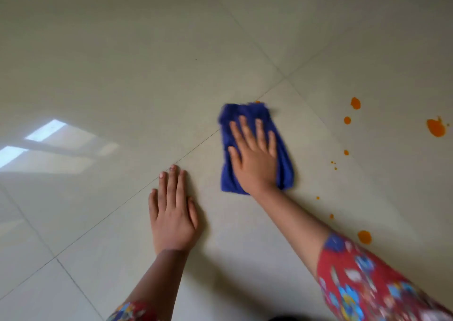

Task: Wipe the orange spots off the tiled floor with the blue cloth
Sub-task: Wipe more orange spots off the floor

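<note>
Fingers (259,132) of the right hand (252,154) lie straight and spread, pressing the blue cloth (284,164) flat on the tiled floor (122,63), probably for even rubbing. Orange spots (436,128) sit right of it. Left hand (174,213) rests flat nearby, likely bracing.

I have single view: head-worn camera, wide-angle. Faces forward and steeply down onto tiled floor (110,63), near. Both forearms enter from bottom of frame. Left hand (172,213) sits low centre, right hand (252,154) mid-frame on blue cloth (285,168). Tile seams run diagonal, so camera stands askew to floor grid. Orange spots (435,127) lie toward right margin. Slight blur throughout.
</note>
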Tool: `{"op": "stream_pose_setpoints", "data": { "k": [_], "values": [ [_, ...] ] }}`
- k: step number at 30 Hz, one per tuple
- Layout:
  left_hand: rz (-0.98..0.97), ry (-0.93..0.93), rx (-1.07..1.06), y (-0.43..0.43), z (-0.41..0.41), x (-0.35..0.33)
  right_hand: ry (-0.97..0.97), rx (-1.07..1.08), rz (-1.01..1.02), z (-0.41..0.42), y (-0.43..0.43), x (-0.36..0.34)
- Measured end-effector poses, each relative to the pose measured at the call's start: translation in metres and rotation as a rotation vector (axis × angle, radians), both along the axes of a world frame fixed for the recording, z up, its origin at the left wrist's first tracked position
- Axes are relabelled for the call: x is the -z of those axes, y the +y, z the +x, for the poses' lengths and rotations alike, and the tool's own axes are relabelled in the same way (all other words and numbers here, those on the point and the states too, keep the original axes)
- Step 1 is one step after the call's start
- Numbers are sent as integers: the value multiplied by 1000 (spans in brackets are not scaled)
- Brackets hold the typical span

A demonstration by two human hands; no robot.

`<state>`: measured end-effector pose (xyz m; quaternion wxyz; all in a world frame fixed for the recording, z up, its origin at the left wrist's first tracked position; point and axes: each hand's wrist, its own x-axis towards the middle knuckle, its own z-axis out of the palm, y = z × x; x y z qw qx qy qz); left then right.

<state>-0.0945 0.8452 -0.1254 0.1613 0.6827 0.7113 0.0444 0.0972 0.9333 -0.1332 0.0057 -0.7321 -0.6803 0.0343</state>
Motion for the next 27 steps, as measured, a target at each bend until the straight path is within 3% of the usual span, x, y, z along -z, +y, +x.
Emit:
{"op": "stream_pose_setpoints", "data": {
  "k": [3,5,9,12,15,18,23,27],
  "values": [
    [-14,19,-3,1,2,-1,-22,118,-13,15,-56,-6],
    [-22,25,-13,-2,3,-2,9,-4,-49,-3,-73,-8],
    [-24,18,-26,0,1,-4,105,-284,-53,-36,-16,-9],
    [-43,17,-21,1,0,-5,27,-132,-61,0,5,-5],
    [-65,20,-22,1,2,-7,-17,57,-75,28,-41,-10],
    [-62,23,-6,2,3,-8,-21,-15,-120,8,-78,-14],
    [-21,-34,-65,2,1,-10,69,-303,-87,-6,-2,-9],
    [34,-170,-138,46,50,-20,29,-115,-75,52,51,-4]
  ]
}}
